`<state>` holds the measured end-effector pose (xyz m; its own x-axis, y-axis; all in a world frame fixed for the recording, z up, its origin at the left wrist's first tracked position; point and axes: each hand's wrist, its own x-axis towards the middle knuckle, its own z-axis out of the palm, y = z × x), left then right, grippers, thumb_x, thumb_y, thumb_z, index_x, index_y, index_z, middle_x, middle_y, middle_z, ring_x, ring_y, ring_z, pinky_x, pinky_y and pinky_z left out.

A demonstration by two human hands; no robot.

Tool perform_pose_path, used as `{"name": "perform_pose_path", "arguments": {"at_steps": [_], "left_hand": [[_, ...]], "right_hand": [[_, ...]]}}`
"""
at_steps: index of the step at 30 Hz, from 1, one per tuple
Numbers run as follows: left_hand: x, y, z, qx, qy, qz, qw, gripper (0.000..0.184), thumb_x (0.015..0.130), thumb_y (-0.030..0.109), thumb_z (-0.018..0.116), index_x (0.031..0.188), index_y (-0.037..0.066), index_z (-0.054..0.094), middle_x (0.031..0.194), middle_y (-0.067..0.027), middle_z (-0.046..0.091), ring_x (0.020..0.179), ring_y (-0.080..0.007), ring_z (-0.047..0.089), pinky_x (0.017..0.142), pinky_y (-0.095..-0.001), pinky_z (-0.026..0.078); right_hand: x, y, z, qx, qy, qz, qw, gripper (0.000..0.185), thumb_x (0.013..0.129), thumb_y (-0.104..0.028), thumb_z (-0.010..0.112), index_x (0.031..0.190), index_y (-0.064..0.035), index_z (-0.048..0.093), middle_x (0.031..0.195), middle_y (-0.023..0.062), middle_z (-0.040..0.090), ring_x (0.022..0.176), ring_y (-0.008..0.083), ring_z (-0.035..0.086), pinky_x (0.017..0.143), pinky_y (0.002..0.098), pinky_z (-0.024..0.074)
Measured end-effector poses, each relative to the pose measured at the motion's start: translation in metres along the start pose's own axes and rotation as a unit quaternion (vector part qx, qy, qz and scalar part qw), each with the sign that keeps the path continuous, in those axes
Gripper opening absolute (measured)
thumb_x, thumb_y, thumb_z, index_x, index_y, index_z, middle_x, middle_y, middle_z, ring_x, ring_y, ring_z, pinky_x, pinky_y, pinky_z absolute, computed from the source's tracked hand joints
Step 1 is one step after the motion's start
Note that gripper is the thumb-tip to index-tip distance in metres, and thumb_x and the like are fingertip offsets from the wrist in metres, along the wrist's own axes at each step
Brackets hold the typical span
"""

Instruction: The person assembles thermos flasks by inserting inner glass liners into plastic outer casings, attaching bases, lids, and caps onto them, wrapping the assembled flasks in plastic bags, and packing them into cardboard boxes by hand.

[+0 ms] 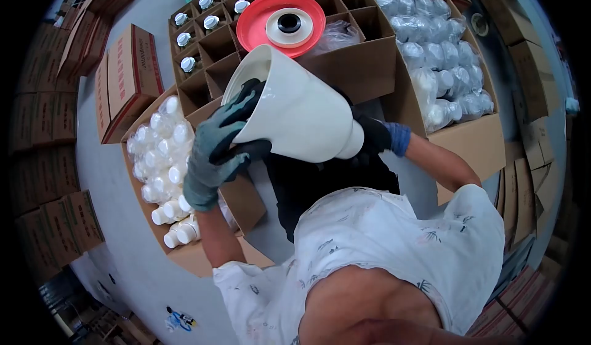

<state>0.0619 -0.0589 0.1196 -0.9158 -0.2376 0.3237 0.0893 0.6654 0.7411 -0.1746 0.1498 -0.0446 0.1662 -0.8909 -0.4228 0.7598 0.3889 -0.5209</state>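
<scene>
A large white funnel-shaped vessel (pixel 301 108) lies tilted between my gloved hands, its wide open end toward the upper left. My left hand (pixel 225 139), in a grey-green and black glove, has its fingers round the wide end. At the narrow end, my right hand (pixel 371 134), in a black glove, grips the vessel; part of it is hidden behind. Just beyond is a red round lid (pixel 251 28) with a white and black centre, resting on a divided cardboard box (pixel 357 68). White-capped bottles (pixel 188 64) stand in several of its compartments.
On the left, an open box (pixel 215 264) holds plastic-wrapped white bottles (pixel 161 151). Another open box (pixel 471 137) at the right holds wrapped clear items (pixel 449 56). A closed carton (pixel 126 80) sits on the floor at the upper left. Stacked cartons (pixel 43 160) line the far left.
</scene>
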Motion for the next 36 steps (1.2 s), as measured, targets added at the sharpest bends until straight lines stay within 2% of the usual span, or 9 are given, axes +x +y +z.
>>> {"name": "perform_pose_path", "arguments": {"at_steps": [3, 4, 9, 12, 13, 20, 23, 26, 36], "left_hand": [[0.0, -0.024, -0.01, -0.07, -0.061, -0.044, 0.995, 0.045, 0.071, 0.017, 0.075, 0.108, -0.006, 0.065, 0.129, -0.0258, 0.056, 0.119, -0.0376, 0.055, 0.094, -0.0393, 0.044], [-0.004, -0.035, 0.003, -0.064, -0.079, -0.079, 0.992, 0.047, 0.075, 0.024, 0.074, 0.111, -0.003, 0.065, 0.129, -0.0218, 0.057, 0.12, -0.0356, 0.055, 0.095, -0.0401, 0.044], [0.018, -0.034, 0.082, 0.077, -0.279, -0.118, 0.95, 0.041, 0.082, 0.025, 0.071, 0.116, 0.003, 0.064, 0.116, -0.0138, 0.066, 0.108, -0.0311, 0.062, 0.094, -0.0397, 0.047], [0.007, -0.057, 0.084, -0.041, -0.22, -0.154, 0.962, 0.041, 0.085, 0.026, 0.069, 0.119, 0.003, 0.063, 0.113, -0.0113, 0.067, 0.106, -0.0267, 0.063, 0.096, -0.0368, 0.046], [-0.006, -0.081, 0.079, -0.101, -0.192, -0.191, 0.957, 0.041, 0.087, 0.027, 0.067, 0.12, 0.004, 0.063, 0.113, -0.0102, 0.067, 0.106, -0.0253, 0.063, 0.096, -0.036, 0.046], [0.042, -0.114, 0.076, -0.394, 0.253, -0.167, 0.868, 0.046, 0.1, 0.035, 0.048, 0.135, 0.005, 0.048, 0.126, -0.0109, 0.056, 0.114, -0.0192, 0.057, 0.096, -0.03, 0.047], [0.07, -0.093, 0.081, -0.044, 0.26, -0.036, 0.964, 0.05, 0.086, 0.032, 0.065, 0.13, 0.009, 0.055, 0.133, -0.0119, 0.053, 0.124, -0.0306, 0.05, 0.1, -0.0396, 0.043], [0.067, -0.08, 0.072, 0.218, 0.121, 0.176, 0.952, 0.066, 0.068, 0.028, 0.076, 0.129, 0.01, 0.059, 0.139, -0.0129, 0.05, 0.131, -0.0354, 0.042, 0.107, -0.0463, 0.035], [0.005, -0.074, 0.084, -0.027, -0.067, 0.027, 0.997, 0.054, 0.073, 0.027, 0.076, 0.122, 0.008, 0.063, 0.124, -0.0142, 0.06, 0.12, -0.0367, 0.051, 0.104, -0.0449, 0.039]], "right_hand": [[0.036, -0.055, -0.018, -0.64, 0.133, -0.162, 0.739, 0.056, 0.088, -0.046, 0.063, 0.127, -0.0079, 0.055, 0.121, 0.0153, 0.061, 0.105, 0.0268, 0.061, 0.093, 0.0387, 0.0464], [0.065, -0.085, -0.036, -0.723, 0.156, -0.323, 0.591, 0.052, 0.087, -0.046, 0.064, 0.123, -0.0094, 0.057, 0.113, 0.0159, 0.062, 0.101, 0.0291, 0.062, 0.091, 0.0389, 0.0475], [0.157, -0.187, 0.006, -0.835, 0.165, -0.363, 0.379, 0.033, 0.087, -0.024, 0.065, 0.116, -0.0093, 0.06, 0.12, 0.0145, 0.057, 0.103, 0.0338, 0.058, 0.085, 0.0396, 0.0503], [0.229, -0.187, -0.037, -0.776, 0.132, -0.277, 0.552, 0.035, 0.084, -0.026, 0.067, 0.117, -0.0166, 0.061, 0.106, 0.0167, 0.06, 0.096, 0.0329, 0.06, 0.086, 0.0431, 0.0492], [0.213, -0.192, -0.023, -0.86, 0.103, -0.272, 0.419, 0.04, 0.08, -0.021, 0.069, 0.12, -0.0173, 0.06, 0.116, 0.0181, 0.056, 0.102, 0.0357, 0.058, 0.088, 0.0434, 0.0479], [0.145, -0.137, 0.064, -0.643, 0.065, -0.547, 0.531, 0.05, 0.084, -0.027, 0.07, 0.127, -0.01, 0.051, 0.112, 0.018, 0.057, 0.099, 0.0315, 0.061, 0.083, 0.0405, 0.0508], [0.133, -0.106, 0.072, -0.05, 0.004, -0.284, 0.958, 0.04, 0.095, -0.029, 0.059, 0.126, -0.0045, 0.054, 0.104, 0.0097, 0.065, 0.092, 0.0152, 0.062, 0.082, 0.0331, 0.0523], [0.124, -0.098, 0.036, -0.197, -0.02, -0.272, 0.942, 0.039, 0.095, -0.029, 0.059, 0.124, -0.0036, 0.055, 0.104, 0.0084, 0.065, 0.091, 0.0143, 0.062, 0.082, 0.0322, 0.0523], [0.059, -0.074, 0.015, -0.384, 0.046, -0.191, 0.902, 0.04, 0.093, -0.024, 0.058, 0.127, -0.0033, 0.055, 0.121, 0.0122, 0.058, 0.105, 0.0206, 0.06, 0.092, 0.031, 0.0481]]}}
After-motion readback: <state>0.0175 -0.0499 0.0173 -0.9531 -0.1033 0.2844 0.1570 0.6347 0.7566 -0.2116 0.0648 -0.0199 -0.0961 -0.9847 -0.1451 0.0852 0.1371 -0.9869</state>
